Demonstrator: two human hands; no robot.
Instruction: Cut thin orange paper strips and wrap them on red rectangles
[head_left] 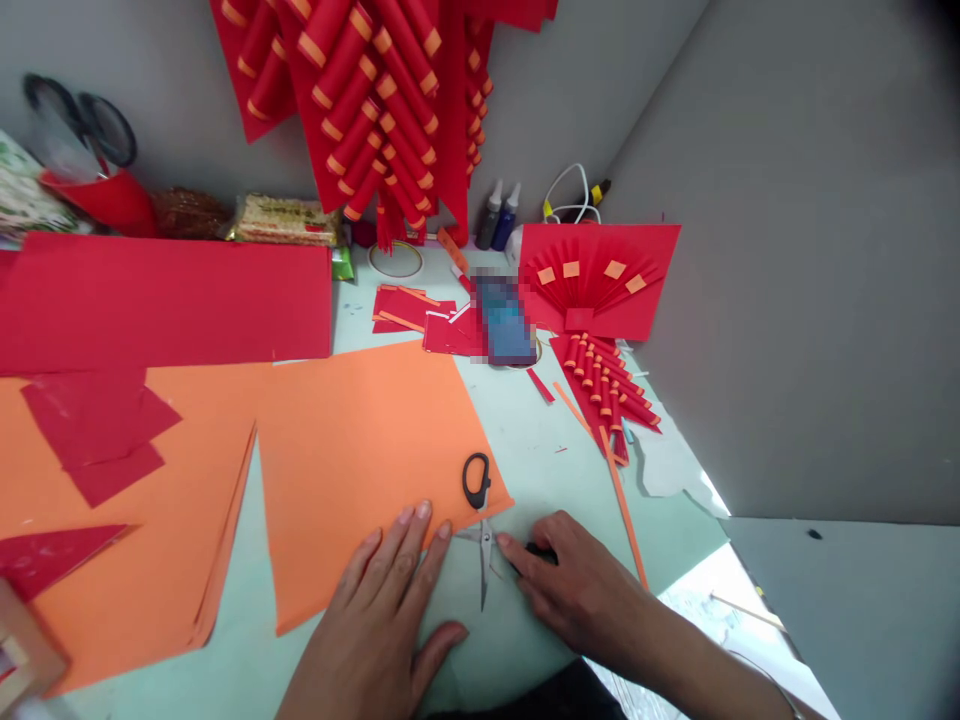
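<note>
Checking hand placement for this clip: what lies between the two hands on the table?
In the head view, the scissors lie open between the left hand and right hand, blades towards the person, one handle on the orange paper.

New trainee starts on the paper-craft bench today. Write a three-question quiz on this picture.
1. True or false: the left hand lies flat on the orange sheet.
2. The right hand touches: A) scissors B) glue bottles C) phone
3. What colour are the scissors' handles?

Key: 1 true; 2 A; 3 black.
</note>
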